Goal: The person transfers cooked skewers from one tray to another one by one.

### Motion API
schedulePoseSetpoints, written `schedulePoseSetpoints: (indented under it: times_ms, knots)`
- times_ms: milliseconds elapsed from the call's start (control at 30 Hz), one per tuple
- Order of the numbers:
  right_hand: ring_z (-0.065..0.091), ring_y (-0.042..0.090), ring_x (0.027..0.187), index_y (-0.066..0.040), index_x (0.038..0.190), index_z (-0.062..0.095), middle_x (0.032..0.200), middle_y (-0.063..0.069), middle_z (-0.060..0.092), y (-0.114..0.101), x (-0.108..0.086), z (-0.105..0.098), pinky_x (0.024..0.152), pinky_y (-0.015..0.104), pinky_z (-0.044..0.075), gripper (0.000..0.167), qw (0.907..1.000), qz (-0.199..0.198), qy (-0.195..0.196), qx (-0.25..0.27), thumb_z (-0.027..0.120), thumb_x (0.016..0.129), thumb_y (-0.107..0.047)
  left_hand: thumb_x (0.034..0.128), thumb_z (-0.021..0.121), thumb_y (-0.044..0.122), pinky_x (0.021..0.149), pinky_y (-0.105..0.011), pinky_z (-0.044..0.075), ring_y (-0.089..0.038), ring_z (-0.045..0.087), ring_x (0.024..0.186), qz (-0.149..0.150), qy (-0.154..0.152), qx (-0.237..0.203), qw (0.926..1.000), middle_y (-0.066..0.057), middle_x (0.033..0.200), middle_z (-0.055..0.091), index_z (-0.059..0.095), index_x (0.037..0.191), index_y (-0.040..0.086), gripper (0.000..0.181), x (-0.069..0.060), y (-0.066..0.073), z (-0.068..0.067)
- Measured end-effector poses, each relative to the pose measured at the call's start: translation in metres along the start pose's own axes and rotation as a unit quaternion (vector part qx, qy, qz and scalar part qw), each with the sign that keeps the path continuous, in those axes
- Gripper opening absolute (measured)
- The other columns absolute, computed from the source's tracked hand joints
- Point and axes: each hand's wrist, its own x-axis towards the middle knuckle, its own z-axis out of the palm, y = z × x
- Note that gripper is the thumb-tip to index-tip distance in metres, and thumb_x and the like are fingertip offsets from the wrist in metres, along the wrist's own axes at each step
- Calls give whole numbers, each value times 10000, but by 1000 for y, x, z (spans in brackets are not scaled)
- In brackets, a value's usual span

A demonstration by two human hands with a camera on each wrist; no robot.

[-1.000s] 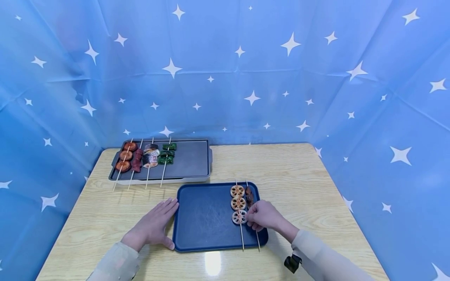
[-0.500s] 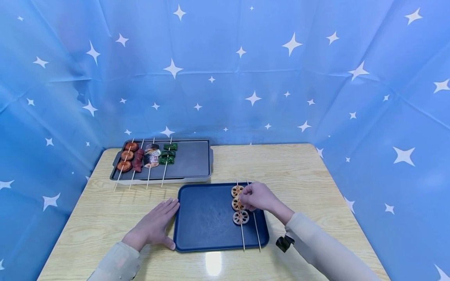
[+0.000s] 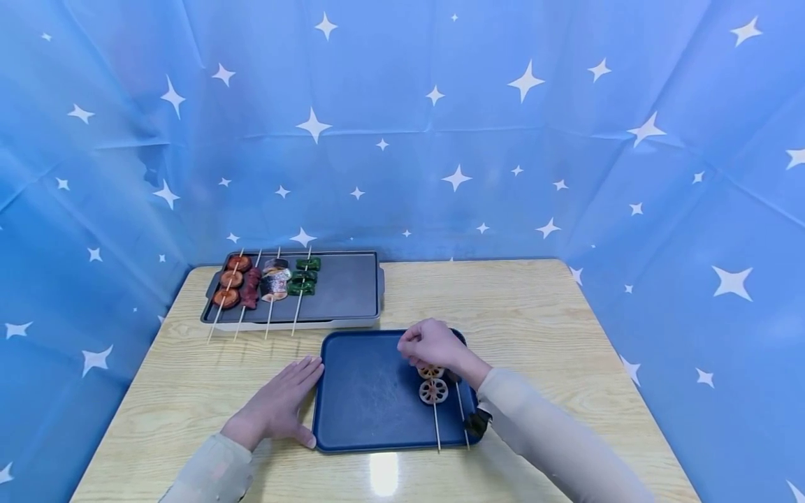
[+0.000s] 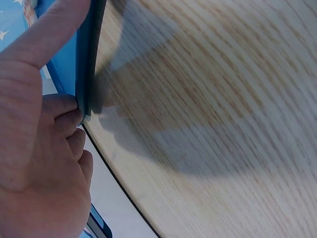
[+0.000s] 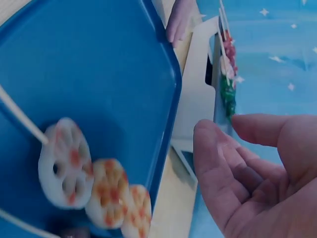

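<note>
A blue tray point(image 3: 365, 391) lies on the table. My left hand point(image 3: 277, 405) rests at its left edge, fingers extended, thumb on the rim in the left wrist view. My right hand point(image 3: 434, 346) is above the tray's upper right part, partly covering the lotus root skewer point(image 3: 433, 391). In the right wrist view the right hand point(image 5: 262, 173) holds nothing, thumb and forefinger apart, fingers bent loosely. Beside the lotus root, a second skewer point(image 3: 462, 412) lies at the tray's right side; its dark pieces are mostly hidden by the arm.
Behind the tray at the left, a dark grill plate point(image 3: 346, 286) holds a round brown skewer point(image 3: 231, 279), a red meat skewer point(image 3: 249, 290), a fish skewer point(image 3: 274, 283) and a green skewer point(image 3: 303, 279). A starry blue curtain surrounds the wooden table point(image 3: 516, 307).
My right hand has moved up and left from beside the dark skewer, across the lotus root skewer. The left hand remains at the tray's edge.
</note>
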Motion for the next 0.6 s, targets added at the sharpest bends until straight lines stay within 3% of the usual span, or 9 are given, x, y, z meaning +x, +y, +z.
schedulePoseSetpoints:
  times_ms: [600]
  knots:
    - [685, 143, 747, -67, 1055, 727, 920, 92, 739, -21, 30, 38, 707, 328, 619, 188, 9976, -437, -399, 359, 626, 952, -188, 534, 826, 665, 1242, -475, 188, -319, 194, 1509, -101, -21, -1, 9999, -113, 1615, 257, 287, 1528, 38, 1293, 0, 2, -1]
